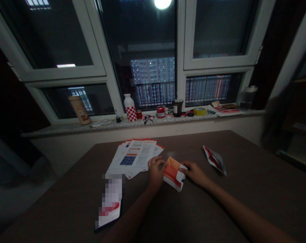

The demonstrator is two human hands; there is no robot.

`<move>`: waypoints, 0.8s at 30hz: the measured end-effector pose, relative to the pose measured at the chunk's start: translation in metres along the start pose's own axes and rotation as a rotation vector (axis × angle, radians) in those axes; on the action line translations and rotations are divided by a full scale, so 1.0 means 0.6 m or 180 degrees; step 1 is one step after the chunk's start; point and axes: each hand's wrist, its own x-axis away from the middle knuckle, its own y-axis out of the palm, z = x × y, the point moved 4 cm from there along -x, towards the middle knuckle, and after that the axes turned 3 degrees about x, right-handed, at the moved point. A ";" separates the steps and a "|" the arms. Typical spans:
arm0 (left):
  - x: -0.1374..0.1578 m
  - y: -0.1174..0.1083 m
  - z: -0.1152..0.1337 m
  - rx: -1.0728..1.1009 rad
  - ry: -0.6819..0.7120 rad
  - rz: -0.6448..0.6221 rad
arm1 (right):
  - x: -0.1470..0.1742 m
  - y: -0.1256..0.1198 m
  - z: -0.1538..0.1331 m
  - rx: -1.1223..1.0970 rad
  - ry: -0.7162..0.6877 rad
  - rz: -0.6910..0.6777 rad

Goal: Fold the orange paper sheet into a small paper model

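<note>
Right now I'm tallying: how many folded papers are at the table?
2: the orange paper between left hand and right hand, and the red-and-white paper on the table to their right. Others may be hidden among the sheets.

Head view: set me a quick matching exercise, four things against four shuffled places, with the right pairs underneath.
1. Orange folded paper
2. Fanned sheets
3. Checkered bottle
4. Red-and-white folded piece

A. On the windowsill
B. On the table, right of the right hand
C. Held between both hands
D. On the table, mostly left of the left hand

Pairs: 1-C, 2-D, 3-A, 4-B
</note>
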 end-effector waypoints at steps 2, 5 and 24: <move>0.000 0.001 0.000 0.0010 0.0064 -0.0153 | -0.001 -0.008 0.004 0.0218 0.0006 0.0268; 0.002 0.005 0.001 -0.0039 0.0183 -0.0574 | -0.002 -0.022 0.017 0.0846 0.0123 0.0690; 0.011 0.020 -0.015 0.0268 0.0399 -0.0970 | 0.017 -0.001 -0.015 0.0622 -0.1003 0.0041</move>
